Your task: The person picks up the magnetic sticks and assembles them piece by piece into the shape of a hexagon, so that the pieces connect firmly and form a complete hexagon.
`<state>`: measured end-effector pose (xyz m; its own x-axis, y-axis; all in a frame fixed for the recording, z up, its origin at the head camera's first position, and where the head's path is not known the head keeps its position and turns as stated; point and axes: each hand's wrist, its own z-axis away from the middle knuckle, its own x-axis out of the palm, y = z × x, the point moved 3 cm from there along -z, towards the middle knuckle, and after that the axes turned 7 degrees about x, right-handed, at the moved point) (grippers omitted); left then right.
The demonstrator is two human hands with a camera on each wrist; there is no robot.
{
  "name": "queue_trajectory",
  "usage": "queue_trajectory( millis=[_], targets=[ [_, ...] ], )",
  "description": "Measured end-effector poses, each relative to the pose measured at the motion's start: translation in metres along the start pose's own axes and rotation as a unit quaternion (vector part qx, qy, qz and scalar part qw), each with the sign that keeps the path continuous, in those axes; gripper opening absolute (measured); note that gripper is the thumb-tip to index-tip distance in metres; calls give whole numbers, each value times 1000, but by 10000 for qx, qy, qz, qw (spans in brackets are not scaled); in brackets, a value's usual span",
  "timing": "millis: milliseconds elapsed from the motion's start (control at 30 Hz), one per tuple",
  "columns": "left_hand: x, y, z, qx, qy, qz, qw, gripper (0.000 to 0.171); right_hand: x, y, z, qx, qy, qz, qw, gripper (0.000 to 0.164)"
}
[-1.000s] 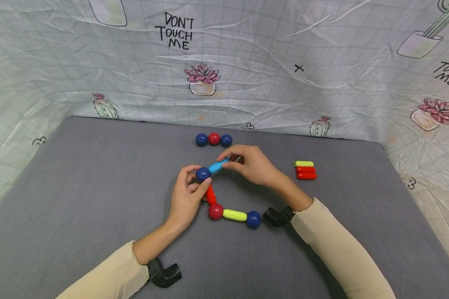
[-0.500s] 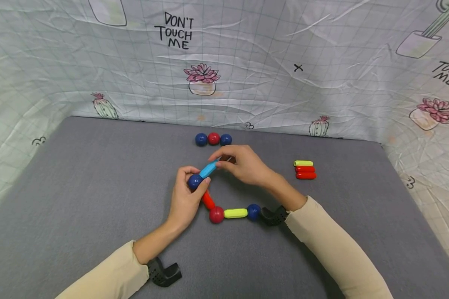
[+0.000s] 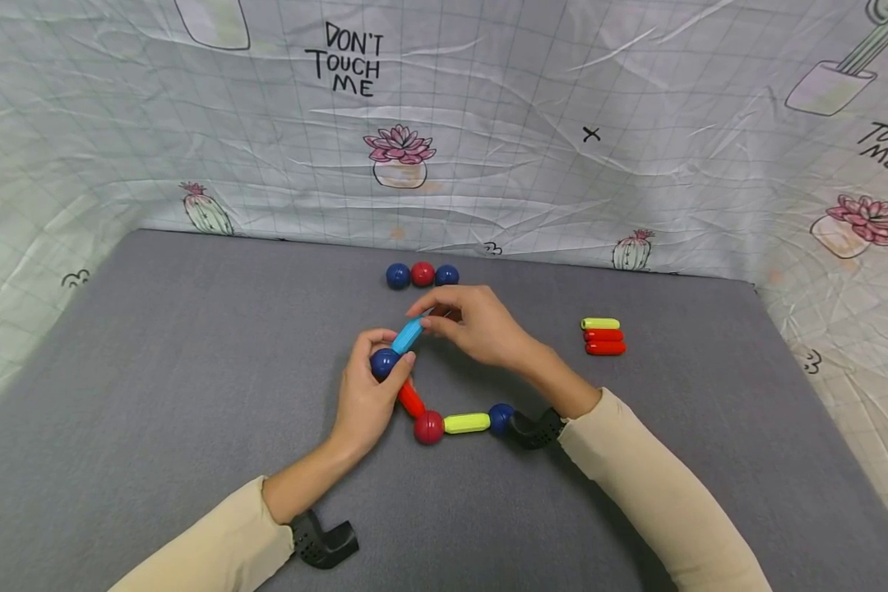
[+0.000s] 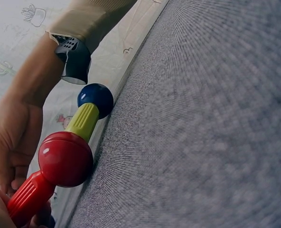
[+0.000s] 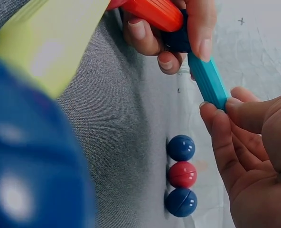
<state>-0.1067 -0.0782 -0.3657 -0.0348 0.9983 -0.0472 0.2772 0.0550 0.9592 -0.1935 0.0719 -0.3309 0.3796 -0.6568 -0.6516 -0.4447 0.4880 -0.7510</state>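
My left hand [image 3: 366,399] grips a dark blue ball [image 3: 384,363] between thumb and fingers. Against that ball sits one end of a light blue rod [image 3: 407,335], whose far end my right hand [image 3: 481,325] pinches with thumb and fingertips. From the held ball a red rod [image 3: 411,400] runs to a red ball [image 3: 429,427]. A yellow-green rod [image 3: 467,423] links this red ball to another blue ball [image 3: 500,418], close beside the right wrist's black camera mount [image 3: 536,429]. In the right wrist view the light blue rod [image 5: 208,81] meets the dark ball near the left thumb.
Two blue balls and a red ball [image 3: 423,275] stand in a row at the back of the grey table [image 3: 192,370]. To the right lie a yellow-green rod [image 3: 600,324] and two red rods [image 3: 604,349]. A printed cloth [image 3: 503,148] hangs behind the table.
The held ball has shifted left and toward me, and the light blue rod now stands steeper. My right hand has moved left with it. The red and yellow-green chain has turned slightly.
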Motion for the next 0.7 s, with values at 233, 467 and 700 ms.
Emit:
queue_trajectory(
  millis=[233, 467, 700],
  targets=[
    [0, 0, 0, -17, -34, 44, 10000, 30, 1, -2, 1, 81, 38, -87, 9999, 17],
    [-2, -1, 1, 25, 178, 93, 9998, 27, 2, -3, 2, 14, -172, -145, 9997, 20],
    [-3, 2, 2, 279, 432, -93, 9986, 26, -11, 5, 2, 214, 254, 204, 9992, 19]
  ],
)
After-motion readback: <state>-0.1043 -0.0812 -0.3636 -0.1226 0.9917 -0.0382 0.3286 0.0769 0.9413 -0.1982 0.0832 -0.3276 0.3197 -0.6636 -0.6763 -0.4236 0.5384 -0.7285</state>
